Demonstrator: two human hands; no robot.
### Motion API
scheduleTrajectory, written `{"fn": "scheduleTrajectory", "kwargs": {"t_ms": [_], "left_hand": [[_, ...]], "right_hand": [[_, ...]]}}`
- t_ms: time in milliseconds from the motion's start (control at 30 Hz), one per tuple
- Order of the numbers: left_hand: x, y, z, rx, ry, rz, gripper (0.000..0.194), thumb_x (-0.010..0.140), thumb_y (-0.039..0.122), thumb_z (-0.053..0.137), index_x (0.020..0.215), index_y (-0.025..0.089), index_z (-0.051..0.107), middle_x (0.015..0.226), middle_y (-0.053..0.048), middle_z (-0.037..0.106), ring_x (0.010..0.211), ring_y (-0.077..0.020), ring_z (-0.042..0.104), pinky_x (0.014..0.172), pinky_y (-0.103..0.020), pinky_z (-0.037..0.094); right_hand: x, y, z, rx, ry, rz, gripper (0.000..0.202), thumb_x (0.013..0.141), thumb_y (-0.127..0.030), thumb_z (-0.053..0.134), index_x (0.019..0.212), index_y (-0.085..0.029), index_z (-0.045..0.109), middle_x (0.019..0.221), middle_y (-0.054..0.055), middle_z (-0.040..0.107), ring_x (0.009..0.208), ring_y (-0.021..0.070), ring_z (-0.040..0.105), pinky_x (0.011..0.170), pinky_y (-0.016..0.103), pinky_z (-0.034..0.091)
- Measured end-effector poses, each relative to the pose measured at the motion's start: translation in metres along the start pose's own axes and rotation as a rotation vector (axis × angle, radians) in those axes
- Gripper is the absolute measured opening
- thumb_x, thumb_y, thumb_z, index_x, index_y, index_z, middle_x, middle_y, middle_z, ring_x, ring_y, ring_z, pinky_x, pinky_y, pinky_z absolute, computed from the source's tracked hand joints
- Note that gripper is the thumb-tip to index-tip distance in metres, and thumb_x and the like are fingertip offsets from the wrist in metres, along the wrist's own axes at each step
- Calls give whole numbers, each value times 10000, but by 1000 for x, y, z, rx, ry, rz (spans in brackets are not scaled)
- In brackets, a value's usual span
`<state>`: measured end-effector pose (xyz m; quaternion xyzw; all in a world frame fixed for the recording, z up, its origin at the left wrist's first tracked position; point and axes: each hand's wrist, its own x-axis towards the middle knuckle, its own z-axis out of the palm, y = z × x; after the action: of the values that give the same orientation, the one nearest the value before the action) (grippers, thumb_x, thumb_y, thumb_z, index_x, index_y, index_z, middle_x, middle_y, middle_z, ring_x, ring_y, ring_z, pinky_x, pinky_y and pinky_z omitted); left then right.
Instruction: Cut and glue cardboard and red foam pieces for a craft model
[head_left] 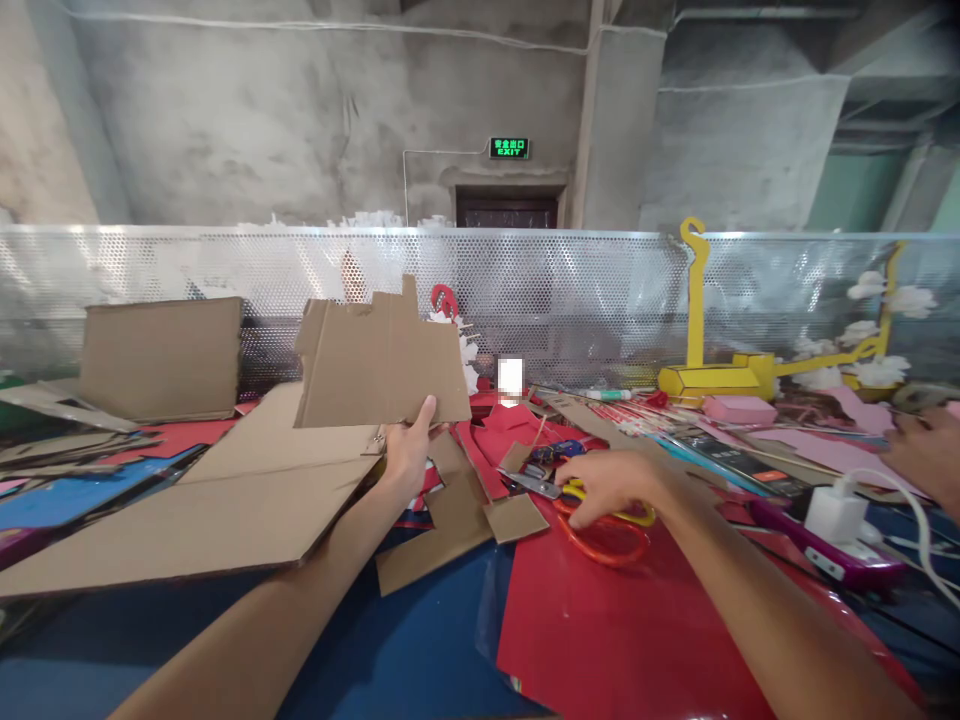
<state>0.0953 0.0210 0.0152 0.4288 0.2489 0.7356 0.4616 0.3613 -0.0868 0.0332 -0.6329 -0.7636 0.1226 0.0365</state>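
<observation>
The left hand [406, 455] is clamped on the lower edge of a cut corrugated cardboard piece [382, 360], thumb on the near face. The piece stands nearly upright above and beyond that hand, reaching mostly to its left; its long lower edge runs left to right, and a narrow tab sticks up from its stepped top. The left hand is the nearer one to it. The right hand [611, 485] is well apart from the left, fingers curled over the yellow and orange-red handles of scissors [536, 486]; whether the grip is firm, I cannot tell. The blades point left and slightly away, toward the left hand's side, and are apart from the held cardboard.

Left of the left hand lies a large folded cardboard sheet [225, 490]. Between the hands is a small cardboard offcut [517, 518], and a glossy red sheet [630, 620] spreads below the right hand. Further right are a purple power strip [840, 565] and another person's hand [926, 450].

Beyond both hands, a green-lit sign [509, 148] reads "安全出口 EXIT". Right of the right hand, a black package [739, 462] bears pale print too small to read and an orange patch; no brand is legible.
</observation>
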Motion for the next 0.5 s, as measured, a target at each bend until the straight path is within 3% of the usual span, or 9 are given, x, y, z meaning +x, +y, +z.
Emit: {"fn": "scheduleTrajectory", "kwargs": {"t_ms": [67,133,200,267,333,500], "left_hand": [[0,-1,-1,4,2,1,374,720,321,896,1012,180,710,1207,-110,750,847,-170,747,681,-286,627],[1,-2,-1,10,10,3,361,719,316,892,1001,176,716,1205,-118,752,879,-187,750,677,-293,625],[1,-3,-2,19,18,-3,365,716,312,892,1005,175,716,1179,-123,761,886,-201,755,683,-309,626],[2,-4,-2,27,24,-11,386,714,311,896,1024,174,712,1159,-129,767,883,-207,760,695,-321,627],[3,-5,-3,34,25,-14,407,715,316,896,1045,172,706,1163,-135,768,884,-208,763,699,-317,624],[5,-7,-4,38,19,-9,441,705,337,899,1066,166,712,1124,-138,778,908,-226,761,692,-315,617]], "right_hand": [[-1,0,-4,50,-15,52,393,624,-399,802,998,-281,778,582,-8,634,451,179,552,505,293,353],[0,-3,-6,42,48,49,274,704,-418,761,935,-272,785,600,14,657,492,196,587,523,299,361],[5,-11,-6,73,164,-37,195,802,-429,697,832,-247,759,671,41,694,582,206,627,552,298,370],[16,-23,1,220,249,-122,243,886,-454,633,865,-229,722,743,55,726,653,209,659,579,289,389],[30,-36,14,297,338,-161,298,888,-511,651,987,-233,697,831,59,748,731,222,683,616,283,408],[59,-60,48,57,455,-136,450,838,-538,710,1116,-193,641,900,109,720,872,293,683,692,307,404]]}}
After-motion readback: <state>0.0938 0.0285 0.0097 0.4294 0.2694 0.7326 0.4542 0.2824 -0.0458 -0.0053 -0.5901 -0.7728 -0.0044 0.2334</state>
